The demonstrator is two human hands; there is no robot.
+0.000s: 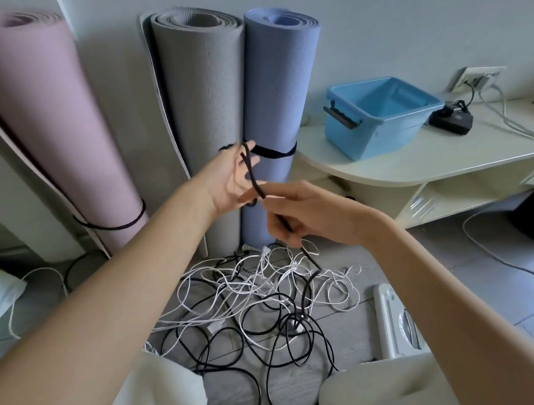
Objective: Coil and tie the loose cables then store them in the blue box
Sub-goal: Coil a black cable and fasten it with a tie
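- Black cable (pixel 254 182) is lifted at frame centre; its free length drops from the right hand into the tangle of cables (pixel 262 300) on the floor, lower centre.
- Left hand (pixel 234 181): palm spread, fingers loose, the cable looped over the fingertips near the top, draped rather than pinched.
- Right hand (pixel 293 216): closed in a pinch on the same cable just below the left, the run passing through the fist.
- Judged handling: light, limp, rubber-jacketed, some springy memory; coils likely want to unwind unless held. Not fragile, though plugs may snag.
- Tangle mixes thin white leads with thicker black ones, crossing each other; pulling hard probably tightens knots. Better to feed slack gradually.
- Best hold: near a free end, winding loops across the open palm.
- Blue box (pixel 379 115) sits open on the tabletop (pixel 436 157), upper right, well apart from the pile.
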